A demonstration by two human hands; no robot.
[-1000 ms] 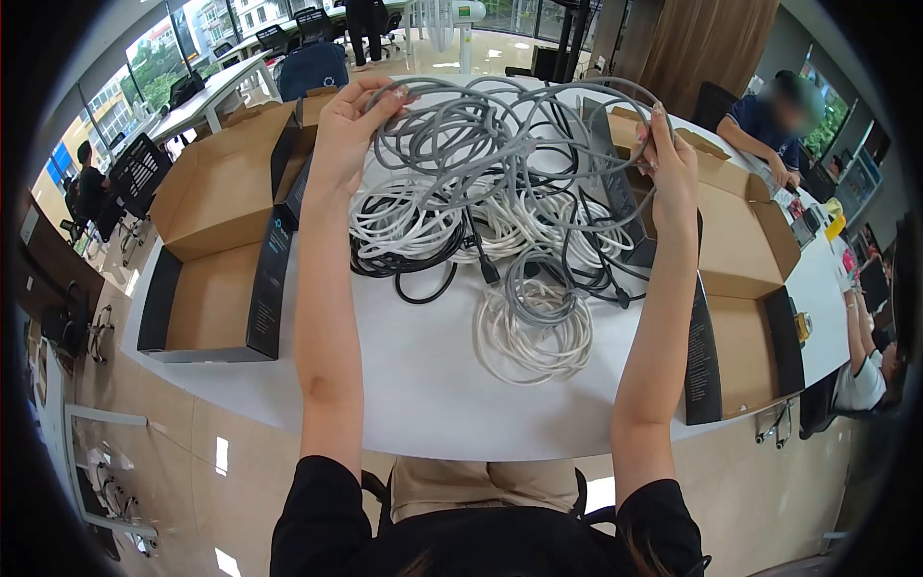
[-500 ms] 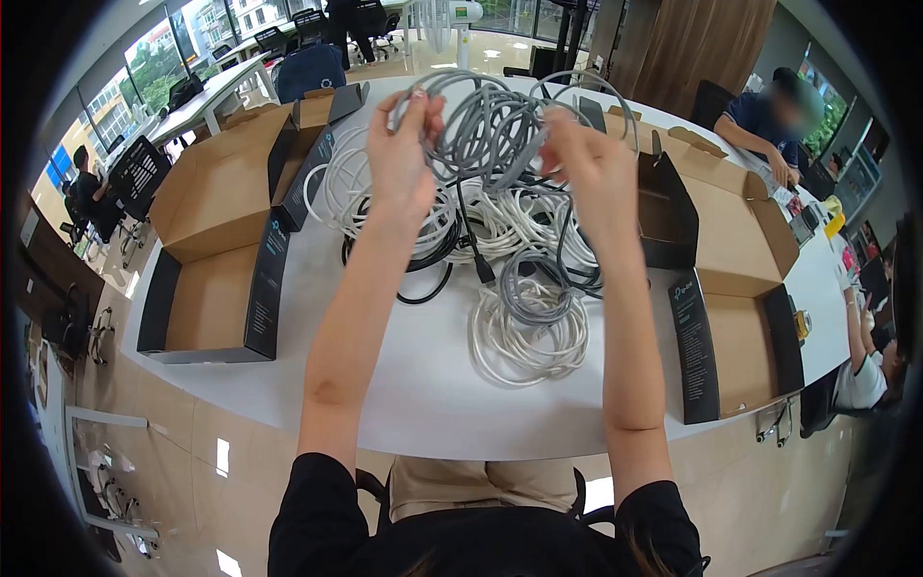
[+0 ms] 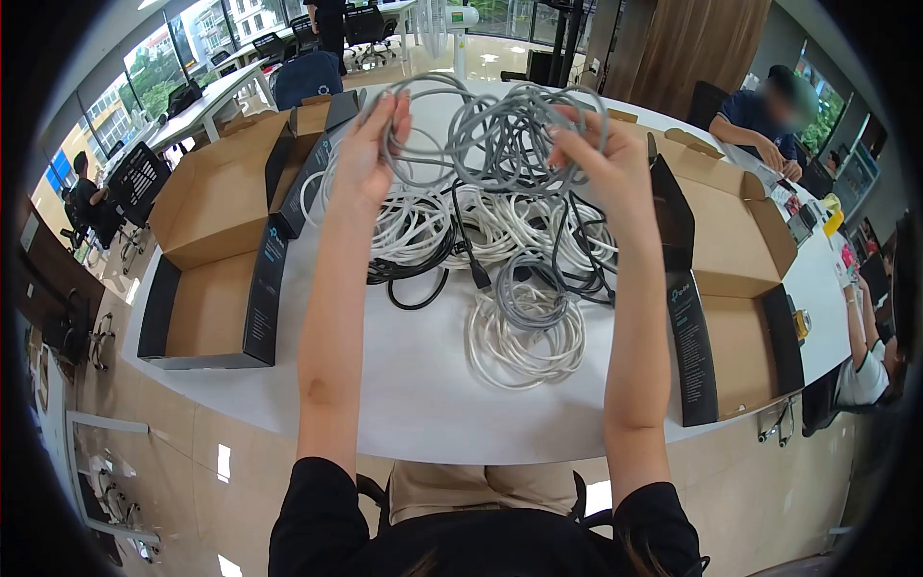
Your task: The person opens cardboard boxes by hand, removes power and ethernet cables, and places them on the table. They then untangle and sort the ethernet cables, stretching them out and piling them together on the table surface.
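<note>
two hands [image 3: 370,154] [image 3: 601,159], grey cable tangle [image 3: 490,130] gripped between fingers

Open-plan office: long white desks [image 3: 207,101] with black swivel chairs [image 3: 135,173] beside big windows [image 3: 154,67], a seated co-worker [image 3: 769,120] at the shared round table [image 3: 433,404], cardboard boxes [image 3: 216,197] and cables [image 3: 519,337] on it.

Matt grey rubbery cable bundle [image 3: 490,135], smooth white desk [image 3: 423,385], brown cardboard boxes [image 3: 216,192], glossy tiled floor [image 3: 192,452]
</note>
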